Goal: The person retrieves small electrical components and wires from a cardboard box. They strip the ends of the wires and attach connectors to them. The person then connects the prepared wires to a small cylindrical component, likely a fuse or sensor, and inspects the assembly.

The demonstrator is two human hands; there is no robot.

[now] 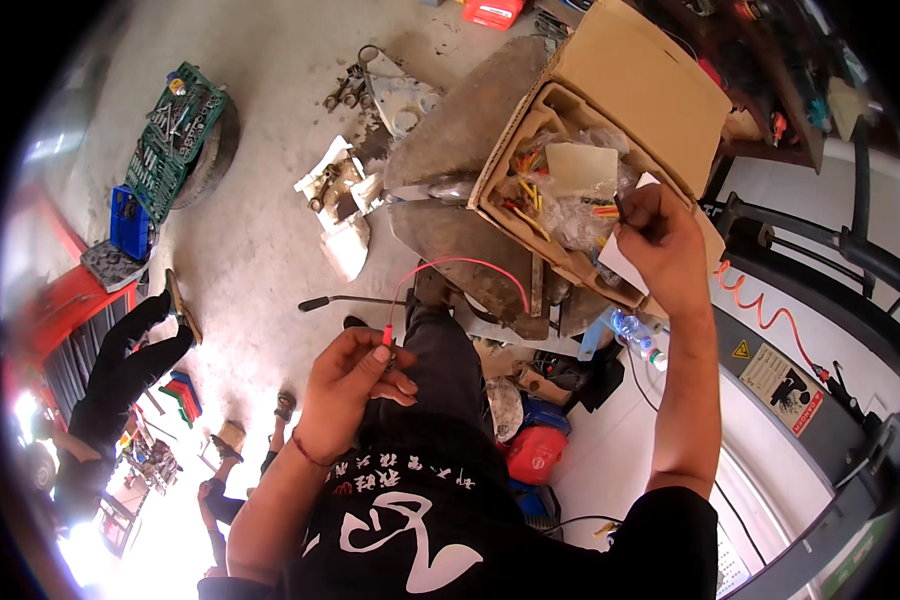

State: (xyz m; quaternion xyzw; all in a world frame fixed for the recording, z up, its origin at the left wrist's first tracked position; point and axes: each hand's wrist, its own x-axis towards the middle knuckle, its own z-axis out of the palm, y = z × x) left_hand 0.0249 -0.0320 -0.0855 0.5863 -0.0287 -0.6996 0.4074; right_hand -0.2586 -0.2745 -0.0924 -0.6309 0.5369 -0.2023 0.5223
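My left hand [342, 392] is closed, pinching a thin red wire [460, 261] by its thicker red end. From there the wire arcs up and over to the right, its far end loose in the air. My right hand [660, 245] is above the right side of an open cardboard box [487, 192], thumb and fingers closed round a small dark piece [623, 208] whose kind I cannot make out. A white sheet [620, 262] lies partly under that hand. Inside the box are clear plastic bags [567, 215] with red and yellow pieces, and a pale flat card [582, 170].
A green tool case [175, 140] rests on a tyre [215, 150] at the far left. Metal parts [400, 95] lie on the floor beyond me. At right stand a grey machine [770, 375] and a coiled orange hose [760, 305]. A plastic bottle [638, 338] lies near the box. Other people are at lower left.
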